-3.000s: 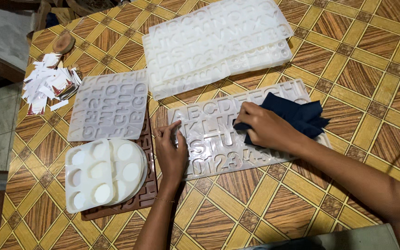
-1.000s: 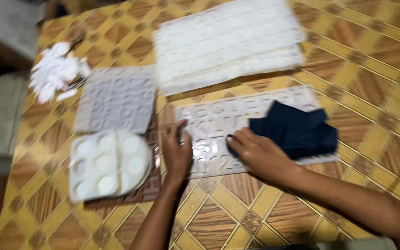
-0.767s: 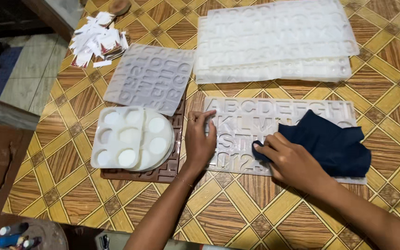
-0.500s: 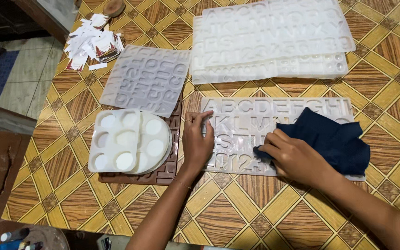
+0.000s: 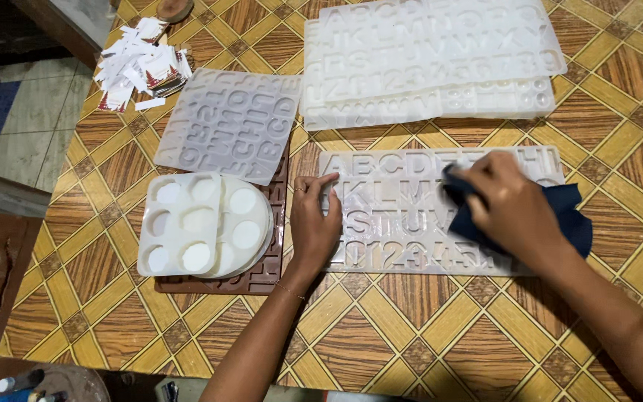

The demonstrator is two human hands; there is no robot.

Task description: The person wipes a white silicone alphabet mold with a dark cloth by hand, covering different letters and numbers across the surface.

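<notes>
A clear silicone letter-and-number mould (image 5: 396, 212) lies flat on the patterned table in front of me. My left hand (image 5: 314, 223) presses flat on its left edge, fingers spread. My right hand (image 5: 511, 208) grips a dark blue cloth (image 5: 571, 219) and holds it against the mould's right half, over the middle rows of letters.
A stack of white letter moulds (image 5: 426, 63) lies at the back. Another letter mould (image 5: 232, 123) sits at the left, above white round-cavity moulds (image 5: 202, 223) on a brown mould (image 5: 262, 275). Paper scraps (image 5: 139, 63) are piled at the far left corner. The table edge runs along the left.
My right hand has slid the blue cloth leftward and upward across the mould. My left hand stays pressed on the mould's left edge. The camera view has steadied.
</notes>
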